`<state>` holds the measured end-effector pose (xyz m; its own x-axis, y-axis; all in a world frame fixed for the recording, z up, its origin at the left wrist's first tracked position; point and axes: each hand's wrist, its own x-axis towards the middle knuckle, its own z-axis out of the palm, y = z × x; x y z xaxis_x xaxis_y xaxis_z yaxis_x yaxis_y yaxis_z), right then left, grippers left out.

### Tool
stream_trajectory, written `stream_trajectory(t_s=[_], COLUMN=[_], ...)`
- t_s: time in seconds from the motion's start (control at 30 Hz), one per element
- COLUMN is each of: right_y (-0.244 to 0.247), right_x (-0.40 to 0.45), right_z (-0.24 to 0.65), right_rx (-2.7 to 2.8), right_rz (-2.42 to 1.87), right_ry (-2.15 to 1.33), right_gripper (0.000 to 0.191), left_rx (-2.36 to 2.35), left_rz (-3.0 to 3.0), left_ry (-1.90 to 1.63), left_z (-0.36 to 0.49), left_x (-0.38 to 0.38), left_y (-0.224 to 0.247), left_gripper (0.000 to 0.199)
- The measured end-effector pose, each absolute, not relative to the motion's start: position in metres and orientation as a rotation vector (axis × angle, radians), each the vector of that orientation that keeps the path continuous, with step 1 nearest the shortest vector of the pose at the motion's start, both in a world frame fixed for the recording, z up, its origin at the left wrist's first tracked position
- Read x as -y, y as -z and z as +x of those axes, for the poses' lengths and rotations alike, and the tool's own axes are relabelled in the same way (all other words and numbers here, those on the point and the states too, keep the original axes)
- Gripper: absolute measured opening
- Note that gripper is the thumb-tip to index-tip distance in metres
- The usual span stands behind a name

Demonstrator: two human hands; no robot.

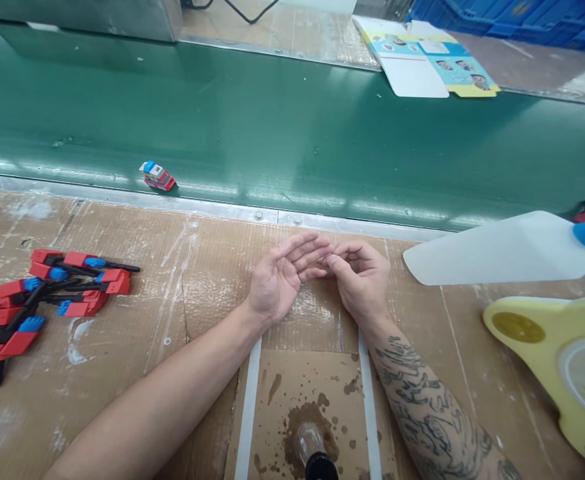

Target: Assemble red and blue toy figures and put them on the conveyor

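Observation:
Both hands are over the cardboard-covered table (pixel 212 267), near its far edge. My left hand (pixel 287 277) is turned palm up with its fingers spread out and holds nothing. My right hand (pixel 362 277) touches the fingertips of my left hand, its thumb and index finger pinched together; whatever may be between them is too small to make out. Below the hands, a small clear bottle with a black cap (pixel 315 450) lies on a wet-spotted cardboard piece between two white strips.
Red, blue and black toy parts (pixel 62 293) lie at the left. A green conveyor (pixel 252 127) crosses behind, bearing a small red toy piece (pixel 157 176) and an overhanging printed card (pixel 417 73). At the right are a white bottle (pixel 502 250) and a yellow tray (pixel 547 360).

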<state>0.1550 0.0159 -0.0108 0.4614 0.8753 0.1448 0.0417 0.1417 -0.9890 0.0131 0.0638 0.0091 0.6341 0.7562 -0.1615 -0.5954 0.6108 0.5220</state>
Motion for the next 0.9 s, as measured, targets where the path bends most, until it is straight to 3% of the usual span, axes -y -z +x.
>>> stream_trajectory(t_s=[0.9], right_y=[0.01], right_x=[-0.016], right_z=[0.156], right_rx=[0.818], right_rz=[-1.307], right_ry=[-0.679], right_gripper=[0.013], left_rx=[-0.266], left_rz=[0.803], left_ry=[-0.764], left_z=[0.014], left_x=[-0.051], left_y=[-0.017], left_gripper=[0.053])
